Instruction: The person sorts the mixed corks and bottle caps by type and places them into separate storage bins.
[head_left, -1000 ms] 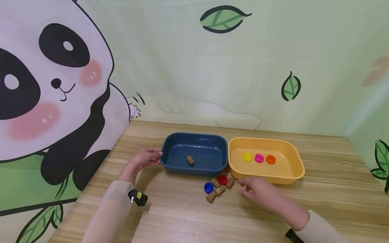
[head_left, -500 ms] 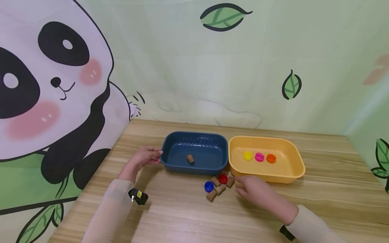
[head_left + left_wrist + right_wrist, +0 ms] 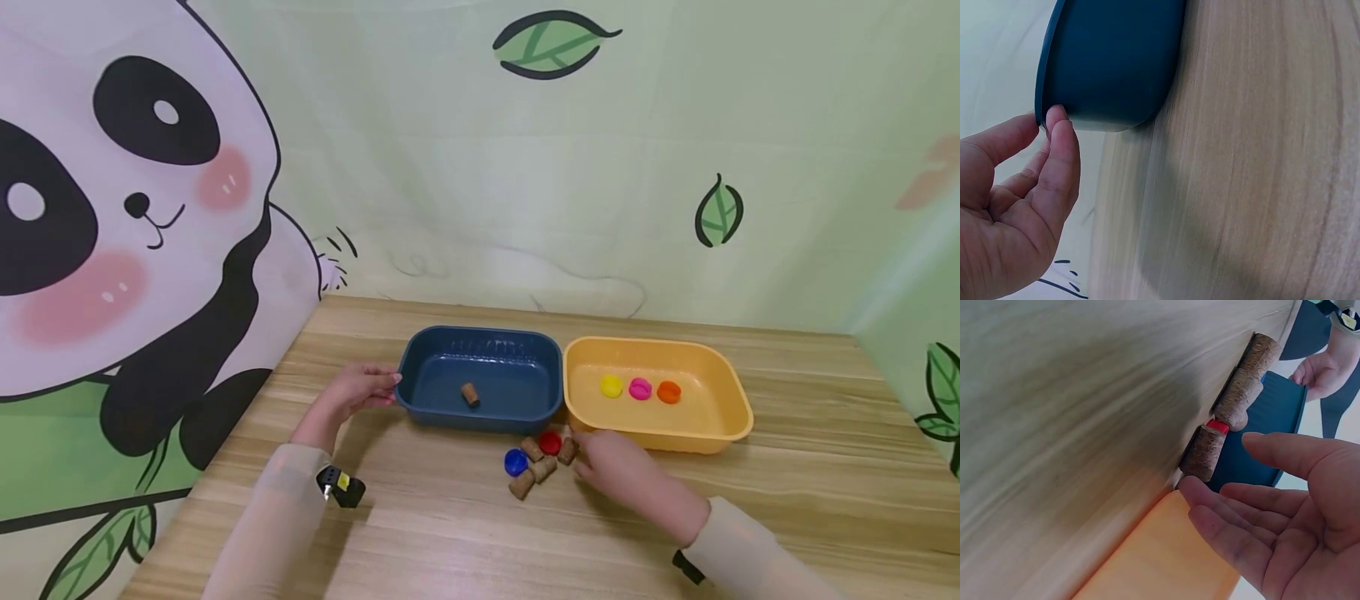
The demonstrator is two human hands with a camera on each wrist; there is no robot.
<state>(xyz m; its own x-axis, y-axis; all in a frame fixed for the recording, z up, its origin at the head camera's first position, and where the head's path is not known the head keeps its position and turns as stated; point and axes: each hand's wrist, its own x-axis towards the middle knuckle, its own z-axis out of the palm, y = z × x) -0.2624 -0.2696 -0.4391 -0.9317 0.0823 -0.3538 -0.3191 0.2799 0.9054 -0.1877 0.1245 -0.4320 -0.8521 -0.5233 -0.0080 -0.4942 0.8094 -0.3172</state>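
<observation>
My left hand (image 3: 358, 390) pinches the left rim of a dark blue tray (image 3: 480, 421), thumb and fingertips at its edge in the left wrist view. One cork (image 3: 469, 394) lies inside that tray. My right hand (image 3: 618, 467) is beside the rightmost cork (image 3: 567, 451), its thumb and fingers spread apart in the right wrist view, with nothing between them. Around that cork lie a red cap (image 3: 550, 442), a blue cap (image 3: 515, 462) and several more corks (image 3: 543, 469) on the table.
A yellow tray (image 3: 720, 429) touches the blue tray's right side. It holds a yellow cap (image 3: 611, 386), a pink cap (image 3: 640, 388) and an orange cap (image 3: 669, 392). A printed cloth (image 3: 450, 167) hangs behind the wooden table (image 3: 420, 533).
My right hand has moved left, up to the rightmost cork. The left hand, both trays, and the loose caps and corks stay where they were.
</observation>
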